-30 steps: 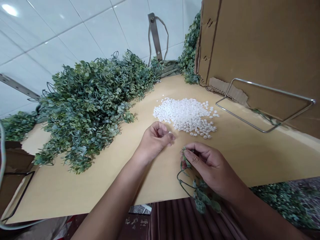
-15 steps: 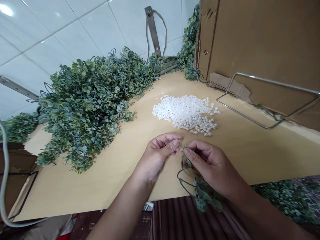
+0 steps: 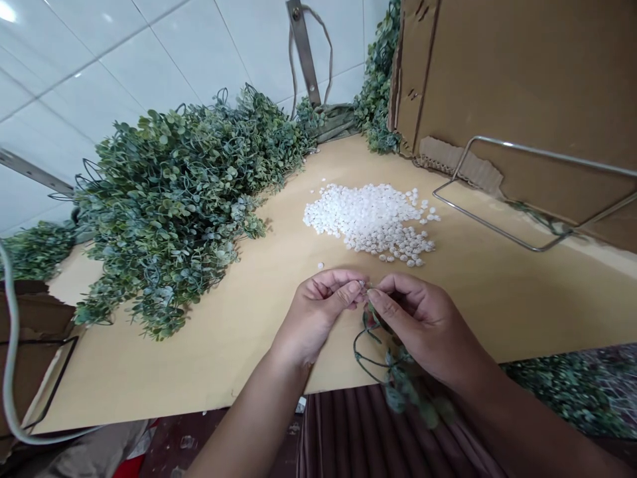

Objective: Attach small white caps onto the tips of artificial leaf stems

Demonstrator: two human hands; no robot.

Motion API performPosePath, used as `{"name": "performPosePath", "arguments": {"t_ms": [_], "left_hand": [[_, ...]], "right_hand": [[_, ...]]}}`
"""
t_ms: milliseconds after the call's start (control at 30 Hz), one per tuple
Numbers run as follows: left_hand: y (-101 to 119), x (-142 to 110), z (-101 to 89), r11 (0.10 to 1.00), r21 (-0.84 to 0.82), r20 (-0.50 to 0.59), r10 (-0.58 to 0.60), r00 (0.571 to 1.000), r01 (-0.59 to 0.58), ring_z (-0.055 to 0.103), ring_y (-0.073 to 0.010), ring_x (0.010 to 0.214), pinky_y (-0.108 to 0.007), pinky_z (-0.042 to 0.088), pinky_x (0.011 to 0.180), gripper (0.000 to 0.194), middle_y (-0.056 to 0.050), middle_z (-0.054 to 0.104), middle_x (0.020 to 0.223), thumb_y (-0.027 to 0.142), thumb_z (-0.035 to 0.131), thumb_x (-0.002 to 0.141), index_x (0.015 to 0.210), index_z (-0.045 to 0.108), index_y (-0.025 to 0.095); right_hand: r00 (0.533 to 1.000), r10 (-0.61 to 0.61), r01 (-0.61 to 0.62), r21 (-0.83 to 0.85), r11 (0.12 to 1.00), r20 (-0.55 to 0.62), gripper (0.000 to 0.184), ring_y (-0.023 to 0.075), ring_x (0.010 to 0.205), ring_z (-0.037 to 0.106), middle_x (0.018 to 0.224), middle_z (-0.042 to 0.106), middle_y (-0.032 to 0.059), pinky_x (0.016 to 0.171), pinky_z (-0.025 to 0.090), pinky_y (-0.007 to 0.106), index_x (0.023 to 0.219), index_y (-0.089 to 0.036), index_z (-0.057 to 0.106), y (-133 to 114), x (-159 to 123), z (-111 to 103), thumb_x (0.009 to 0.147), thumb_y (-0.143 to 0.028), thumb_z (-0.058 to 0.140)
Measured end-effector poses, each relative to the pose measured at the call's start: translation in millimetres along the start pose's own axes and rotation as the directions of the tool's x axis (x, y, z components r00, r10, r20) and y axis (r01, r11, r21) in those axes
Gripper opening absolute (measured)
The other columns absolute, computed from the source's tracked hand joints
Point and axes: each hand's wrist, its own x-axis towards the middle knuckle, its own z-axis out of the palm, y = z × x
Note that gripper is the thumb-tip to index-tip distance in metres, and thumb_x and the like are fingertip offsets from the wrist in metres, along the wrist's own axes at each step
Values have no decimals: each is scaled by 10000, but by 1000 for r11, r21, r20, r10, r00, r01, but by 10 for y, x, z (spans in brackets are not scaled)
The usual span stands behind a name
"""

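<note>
My left hand (image 3: 318, 309) is closed in a pinch, thumb against fingers, above the near part of the tabletop. Something tiny and pale shows at its fingertips, too small to make out. My right hand (image 3: 423, 318) pinches the end of an artificial leaf sprig (image 3: 393, 392), whose dark green stem loops and leaves hang below the fingers, over the table edge. The fingertips of both hands meet at the sprig's tip. Just beyond them lies a heap of small white plastic discs (image 3: 368, 219). One loose disc (image 3: 320, 265) lies by my left hand.
A large pile of artificial greenery (image 3: 179, 199) covers the left of the tan tabletop (image 3: 239, 358). On the right stands a cardboard box (image 3: 522, 86) with a metal wire frame (image 3: 497, 222) before it. A white cable (image 3: 10, 358) curves along the left edge.
My left fingertips have come right, closing the small gap to the sprig tip in my right hand. A loose disc now shows by my left hand. The view has shifted slightly.
</note>
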Motion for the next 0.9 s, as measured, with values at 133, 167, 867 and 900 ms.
{"name": "performPosePath", "arguments": {"t_ms": [133,167,867,900], "left_hand": [[-21,5,-8,999,-33,17,-4,1000,4,525,-63,597,-188,411,619,204,14,635,603,282,816,548,682,723,160],[-23,8,-11,999,-39,18,-3,1000,4,521,-61,595,-186,407,617,202,15,631,598,283,815,551,685,725,161],[-50,-25,31,995,-97,-9,-4,1000,3,555,-46,549,-152,443,598,197,14,666,554,243,835,521,665,737,151],[-51,-29,36,994,-110,-12,-8,1000,6,563,-47,549,-152,451,601,196,14,670,554,236,838,513,659,736,153]], "right_hand": [[1000,-11,11,-13,1000,-9,226,86,473,435,514,493,-28,426,374,185,623,-171,537,1,5,0,782,-332,537],[1000,-12,12,-17,1000,-8,226,84,472,433,514,491,-28,425,372,185,620,-171,534,0,6,1,782,-329,537],[998,-36,34,-48,998,-41,222,103,482,475,555,565,9,415,377,200,660,-162,572,16,-19,10,787,-337,525],[999,-32,30,-47,998,-40,225,102,477,470,550,560,8,412,374,200,659,-162,570,20,-22,13,786,-341,524]]}}
